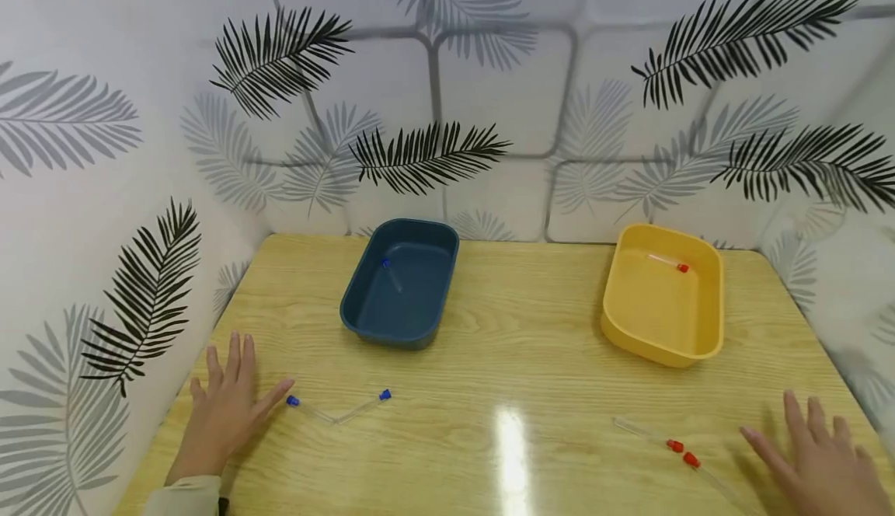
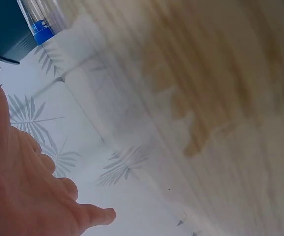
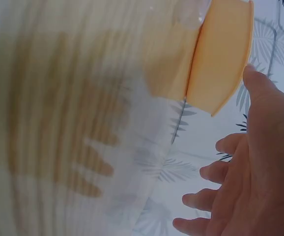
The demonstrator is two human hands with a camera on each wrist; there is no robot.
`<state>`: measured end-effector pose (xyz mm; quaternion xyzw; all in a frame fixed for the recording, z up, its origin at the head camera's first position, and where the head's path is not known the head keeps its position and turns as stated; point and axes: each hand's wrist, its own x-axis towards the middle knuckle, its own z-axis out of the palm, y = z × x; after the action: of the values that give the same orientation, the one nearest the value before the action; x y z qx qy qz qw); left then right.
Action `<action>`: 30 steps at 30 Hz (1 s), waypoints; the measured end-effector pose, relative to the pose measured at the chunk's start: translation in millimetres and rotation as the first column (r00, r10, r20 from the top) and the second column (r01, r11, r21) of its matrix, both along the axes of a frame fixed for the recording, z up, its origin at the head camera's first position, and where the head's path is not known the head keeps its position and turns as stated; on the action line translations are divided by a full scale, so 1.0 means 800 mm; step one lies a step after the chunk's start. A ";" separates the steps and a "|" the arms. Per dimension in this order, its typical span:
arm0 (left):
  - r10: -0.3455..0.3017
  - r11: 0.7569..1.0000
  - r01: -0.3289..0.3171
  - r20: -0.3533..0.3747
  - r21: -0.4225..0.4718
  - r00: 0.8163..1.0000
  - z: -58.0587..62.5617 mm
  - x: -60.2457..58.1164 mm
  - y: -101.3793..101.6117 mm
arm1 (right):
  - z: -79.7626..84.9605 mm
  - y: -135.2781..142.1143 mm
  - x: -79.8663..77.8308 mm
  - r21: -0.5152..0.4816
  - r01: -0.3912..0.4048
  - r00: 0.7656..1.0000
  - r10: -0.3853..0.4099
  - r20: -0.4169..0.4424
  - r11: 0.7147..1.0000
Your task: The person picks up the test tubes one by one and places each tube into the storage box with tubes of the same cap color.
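Note:
Fingers spread, my left hand [image 1: 225, 407] hovers over the left side of the table and holds nothing. Just right of its thumb lies a clear tube with a blue cap [image 1: 292, 401]; a second blue-capped tube [image 1: 385, 395] meets it at the bottom ends in a V. My right hand [image 1: 821, 458] is also spread and holds nothing, near the right edge. To its left lie two clear tubes with red caps, one cap [image 1: 674, 446] close to the other cap [image 1: 691, 460]. In the wrist views, the left hand [image 2: 31, 182] and right hand [image 3: 260, 162] are raised above the tabletop.
A dark blue bin [image 1: 391, 337] at the back left holds one blue-capped tube [image 1: 386, 264]. At the back right, a yellow bin [image 1: 650, 347] holds one red-capped tube [image 1: 682, 267]. Behind the wooden table [image 1: 517, 298] hangs a leaf-patterned backdrop [image 1: 489, 96].

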<state>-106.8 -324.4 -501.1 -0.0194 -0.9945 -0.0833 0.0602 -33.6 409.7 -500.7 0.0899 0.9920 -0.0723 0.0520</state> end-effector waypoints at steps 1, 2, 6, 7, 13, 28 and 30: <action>-0.003 1.000 0.003 -0.002 0.003 1.000 0.000 0.000 0.000 | 0.001 -0.002 0.000 0.005 -0.015 1.000 0.015 -0.017 1.000; -0.004 1.000 0.004 -0.002 0.004 1.000 0.000 0.000 0.001 | 0.001 -0.004 0.000 0.000 -0.032 0.999 0.032 -0.034 0.999; -0.016 1.000 0.016 0.008 0.016 1.000 0.001 0.000 0.003 | 0.005 -0.016 0.001 -0.010 -0.091 0.993 0.090 -0.080 0.996; -0.020 1.000 0.019 0.014 0.023 1.000 0.002 0.000 0.004 | 0.007 -0.020 0.000 -0.011 -0.099 0.992 0.098 -0.075 0.995; -0.043 0.997 0.040 0.048 0.065 0.998 0.008 0.005 0.009 | 0.013 -0.049 0.001 -0.054 -0.157 0.984 0.151 -0.092 0.986; -0.190 0.977 0.189 -0.001 0.093 0.982 0.044 -0.006 0.032 | 0.046 -0.138 -0.011 -0.139 -0.308 0.943 0.283 -0.174 0.941; -0.199 0.976 0.198 0.003 0.092 0.980 0.050 -0.009 0.038 | 0.047 -0.153 -0.015 -0.136 -0.323 0.935 0.294 -0.197 0.936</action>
<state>-113.9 -293.8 -461.3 -0.1154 -0.9831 -0.1344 0.0463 -45.6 287.4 -463.4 -0.0787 0.9849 -0.1534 -0.0168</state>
